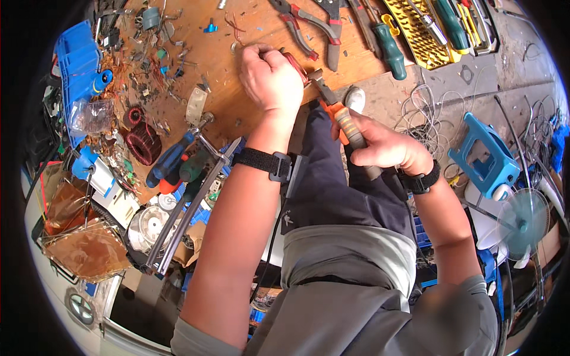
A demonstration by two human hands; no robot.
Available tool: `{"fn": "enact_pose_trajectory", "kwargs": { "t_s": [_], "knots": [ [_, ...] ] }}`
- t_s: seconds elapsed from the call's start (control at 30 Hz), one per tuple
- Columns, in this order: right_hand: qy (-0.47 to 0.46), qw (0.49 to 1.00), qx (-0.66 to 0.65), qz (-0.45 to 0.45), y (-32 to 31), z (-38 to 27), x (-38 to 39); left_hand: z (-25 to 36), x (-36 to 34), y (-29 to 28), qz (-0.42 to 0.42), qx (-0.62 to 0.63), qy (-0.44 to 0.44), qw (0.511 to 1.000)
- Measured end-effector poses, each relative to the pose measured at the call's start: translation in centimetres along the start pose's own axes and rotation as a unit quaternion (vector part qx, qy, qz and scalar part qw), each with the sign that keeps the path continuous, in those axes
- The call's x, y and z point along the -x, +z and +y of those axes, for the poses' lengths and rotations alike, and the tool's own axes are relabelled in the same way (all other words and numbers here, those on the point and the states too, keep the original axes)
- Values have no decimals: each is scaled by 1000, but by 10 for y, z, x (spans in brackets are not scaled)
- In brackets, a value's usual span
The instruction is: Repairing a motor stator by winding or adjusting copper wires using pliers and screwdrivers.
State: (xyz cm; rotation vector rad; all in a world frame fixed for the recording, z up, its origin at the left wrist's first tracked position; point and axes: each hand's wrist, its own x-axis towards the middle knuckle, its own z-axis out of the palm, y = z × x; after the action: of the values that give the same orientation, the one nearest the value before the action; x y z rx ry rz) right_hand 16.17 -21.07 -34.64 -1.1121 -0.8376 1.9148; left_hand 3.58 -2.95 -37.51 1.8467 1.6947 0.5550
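Observation:
My left hand point(270, 80) rests at the front edge of the wooden bench point(222, 65), its fingers curled around a dark red, rounded piece point(296, 64). Most of that piece is hidden by the hand; it resembles the wire-wound ring coils nearby. My right hand point(383, 142) is wrapped round a pair of pliers point(328, 98) with orange on the handles and a ridged tan grip. Their metal jaws lie right beside the red piece; whether they bite on it I cannot tell.
Red-handled pliers point(303, 32) and a green-handled screwdriver point(389, 52) lie at the far edge. Yellow tool tray point(418, 35) stands far right. Left are wire scraps, a wound ring coil point(143, 143) and a blue bin point(77, 68). A blue stool point(484, 157) and fan point(522, 225) stand right.

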Motion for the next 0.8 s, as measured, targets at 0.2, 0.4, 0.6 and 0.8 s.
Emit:
{"fn": "enact_pose_trajectory", "kwargs": {
  "t_s": [0.2, 0.4, 0.6, 0.8],
  "knots": [
    [17, 992, 128, 12, 0, -8, 2, 2, -1, 1, 16, 36, -12, 999],
    [6, 983, 181, 13, -1, -12, 3, -3, -1, 1, 10, 57, -15, 998],
    [5, 966, 241, 88, 11, 21, -2, 11, 3, 2, 4, -7, -5, 1000],
    [137, 979, 126, 79, 15, -28, 3, 8, 2, 1, 4, 1, 1, 1000]
  ]
}}
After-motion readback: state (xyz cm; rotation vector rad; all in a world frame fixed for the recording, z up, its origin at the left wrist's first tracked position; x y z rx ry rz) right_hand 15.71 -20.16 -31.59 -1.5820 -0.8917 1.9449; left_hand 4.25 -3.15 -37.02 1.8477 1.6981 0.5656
